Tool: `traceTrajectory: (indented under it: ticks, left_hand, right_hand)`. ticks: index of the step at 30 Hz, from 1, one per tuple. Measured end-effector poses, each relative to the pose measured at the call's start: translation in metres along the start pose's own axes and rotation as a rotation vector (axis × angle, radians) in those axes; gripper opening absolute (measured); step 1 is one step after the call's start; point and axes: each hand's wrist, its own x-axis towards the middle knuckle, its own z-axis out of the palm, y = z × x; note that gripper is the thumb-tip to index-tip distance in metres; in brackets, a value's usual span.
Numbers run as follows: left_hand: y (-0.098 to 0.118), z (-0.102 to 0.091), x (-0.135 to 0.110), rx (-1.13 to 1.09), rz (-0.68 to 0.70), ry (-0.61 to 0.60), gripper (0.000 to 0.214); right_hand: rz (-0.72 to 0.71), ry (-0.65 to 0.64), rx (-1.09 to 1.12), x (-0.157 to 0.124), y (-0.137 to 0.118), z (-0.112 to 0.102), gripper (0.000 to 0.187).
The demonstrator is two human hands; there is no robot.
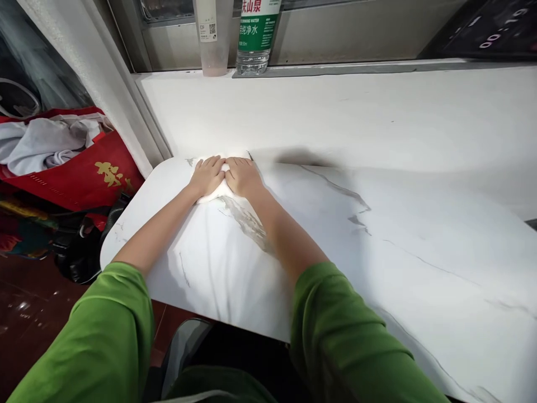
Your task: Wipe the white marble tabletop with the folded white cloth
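My left hand (pixel 207 176) lies on a white, soft-looking piece, apparently a folded cloth (pixel 210 197), at the far edge of the marble-patterned table (pixel 235 268). Right beside it, my right hand (pixel 243 176) rests on the same white cloth, the thumbs close together. The fingers of both hands are stretched forward and lie over the cloth, pressing from above. Most of the cloth is hidden under the palms; only its near edge and a little at the far side show. A thin dark mark (pixel 250 155) is visible just beyond the right fingertips.
Behind the table a white wall (pixel 293 112) rises to a sill holding a clear plastic cup (pixel 213 56) and a green-labelled water bottle (pixel 254 42). A red bag (pixel 84 173) with white cloth stands at left, beside a white curtain (pixel 92 61). A dark timer display (pixel 490 31) shows at upper right.
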Motion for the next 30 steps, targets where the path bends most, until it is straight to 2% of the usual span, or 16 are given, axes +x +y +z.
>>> traceTrajectory:
  ticks: [4, 8, 17, 20, 22, 25, 30]
  left_hand:
    - [0.007, 0.0, -0.013, 0.005, 0.009, 0.01, 0.053]
    - [0.029, -0.002, -0.044, 0.024, 0.045, 0.004, 0.052]
    - [0.111, 0.0, -0.162, 0.047, 0.193, 0.014, 0.053]
    - [0.131, 0.002, -0.188, 0.019, 0.233, 0.027, 0.053]
    - [0.138, 0.002, -0.193, -0.004, 0.261, 0.023, 0.052]
    - [0.139, 0.003, -0.181, -0.025, 0.272, 0.014, 0.051]
    - [0.133, 0.008, -0.12, -0.031, 0.241, -0.023, 0.053]
  right_hand:
    - [0.001, -0.032, -0.038, -0.016, -0.009, -0.011, 0.041]
    - [0.001, -0.03, -0.062, -0.053, -0.02, -0.03, 0.043]
    - [-0.083, -0.005, -0.075, -0.19, -0.048, -0.088, 0.048]
    - [-0.06, -0.002, -0.073, -0.222, -0.057, -0.105, 0.045]
    - [-0.032, -0.011, -0.075, -0.231, -0.059, -0.111, 0.044]
    - [0.016, -0.003, -0.074, -0.227, -0.052, -0.109, 0.043]
    - [0.057, 0.001, -0.088, -0.183, -0.013, -0.094, 0.043]
